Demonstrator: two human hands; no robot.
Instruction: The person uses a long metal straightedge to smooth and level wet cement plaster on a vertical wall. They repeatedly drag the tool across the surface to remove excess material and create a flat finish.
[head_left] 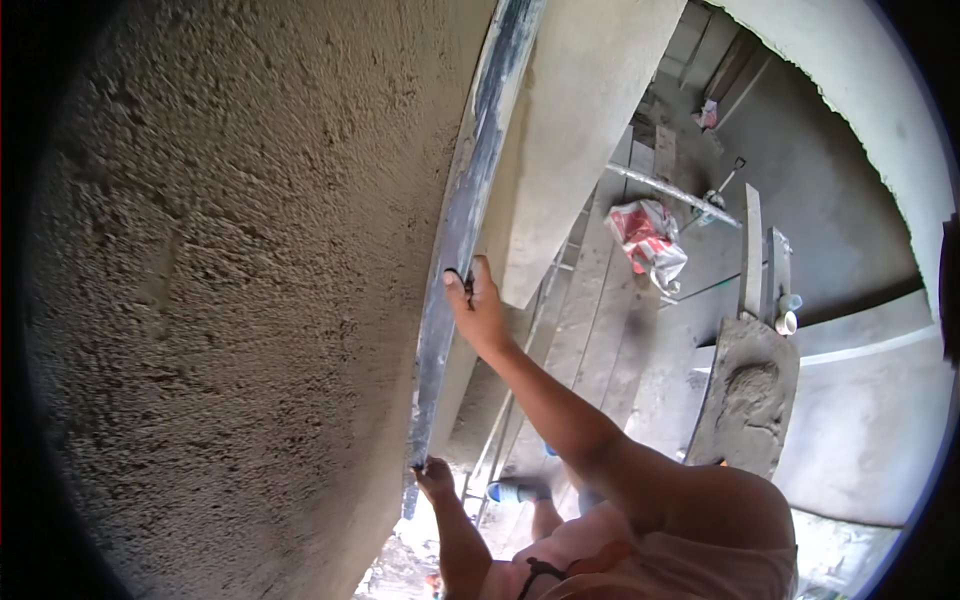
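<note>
A long grey metal straightedge (pixel 480 130) runs along the edge of a rough, freshly plastered wall (pixel 230 280), beside a smoother beige strip of plaster (pixel 565 130). My right hand (pixel 473 295) grips the straightedge around its middle, with a small dark piece at the fingers that I cannot make out. Lower down, near the straightedge's bottom end, my left hand (pixel 433 478) is closed on it. Both forearms come up from my body at the lower edge of the view.
Below are planks (pixel 590 320), my foot in a blue slipper (pixel 505 492), a crumpled red-and-white sack (pixel 645 240), a metal pole (pixel 675 192) and a shovel (pixel 730 175). At the right, a board with wet mortar (pixel 755 400) lies near small white containers (pixel 787 322).
</note>
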